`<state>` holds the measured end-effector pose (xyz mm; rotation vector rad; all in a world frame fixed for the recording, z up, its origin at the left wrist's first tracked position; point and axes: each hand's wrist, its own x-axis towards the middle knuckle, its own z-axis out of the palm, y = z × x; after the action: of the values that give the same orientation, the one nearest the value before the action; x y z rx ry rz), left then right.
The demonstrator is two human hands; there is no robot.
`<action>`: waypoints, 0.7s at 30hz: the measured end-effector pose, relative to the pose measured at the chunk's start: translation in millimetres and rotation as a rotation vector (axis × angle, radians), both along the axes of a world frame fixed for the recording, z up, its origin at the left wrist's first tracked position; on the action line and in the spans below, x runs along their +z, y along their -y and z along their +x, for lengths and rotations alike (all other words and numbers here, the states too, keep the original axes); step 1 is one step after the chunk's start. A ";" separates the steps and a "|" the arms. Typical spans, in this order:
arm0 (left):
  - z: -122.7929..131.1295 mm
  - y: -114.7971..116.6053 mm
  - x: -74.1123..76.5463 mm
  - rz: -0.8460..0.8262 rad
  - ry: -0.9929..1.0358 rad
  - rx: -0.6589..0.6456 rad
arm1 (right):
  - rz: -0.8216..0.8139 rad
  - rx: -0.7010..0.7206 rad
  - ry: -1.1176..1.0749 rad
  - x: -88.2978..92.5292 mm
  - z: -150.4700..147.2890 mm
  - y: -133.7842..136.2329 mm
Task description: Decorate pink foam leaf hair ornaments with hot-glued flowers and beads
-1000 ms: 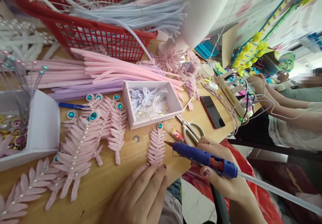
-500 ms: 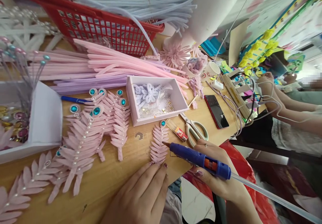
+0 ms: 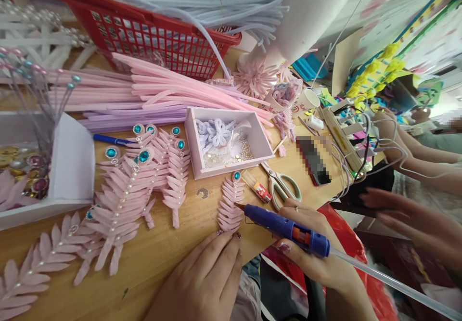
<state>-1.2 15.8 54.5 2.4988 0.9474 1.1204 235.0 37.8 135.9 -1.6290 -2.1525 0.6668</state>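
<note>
A small pink chenille-stem feather [image 3: 231, 205] with a blue gem at its top lies on the wooden table. My left hand [image 3: 207, 268] presses its fingertips on the feather's lower end, fingers together; the thumb is hidden. In my right hand [image 3: 325, 258] is a blue hot glue gun [image 3: 272, 222], with a long clear glue stick [image 3: 375, 270] sticking out of its back. Its nozzle points at the feather's right side; whether it touches I cannot tell. Several finished pink feathers [image 3: 124, 196] with pearls and blue gems lie to the left.
Beyond the feather stands a white box [image 3: 231, 164] of beads and lilac flowers. Scissors [image 3: 283, 186], a small bead container [image 3: 262, 191] and a phone [image 3: 314, 160] lie right. A red basket [image 3: 155, 37] of stems stands behind. Another person's hand [image 3: 407, 220] is at the right.
Another person's hand, blurred, has come in at the right. The whole view has shifted slightly. My hands, the glue gun and the feather keep nearly the same positions.
</note>
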 end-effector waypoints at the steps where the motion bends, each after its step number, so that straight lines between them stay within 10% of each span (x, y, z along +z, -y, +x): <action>1: 0.0 -0.2 -0.2 -0.008 -0.007 -0.006 | -0.003 0.002 -0.005 0.6 0.0 0.2; 21: -1.4 -0.8 3.5 -0.036 -0.019 -0.017 | -0.057 -0.005 -0.012 0.2 4.5 4.4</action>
<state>-2.6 16.7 58.1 2.4884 0.9416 1.0671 239.5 33.4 136.2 -1.6547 -2.1388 0.7402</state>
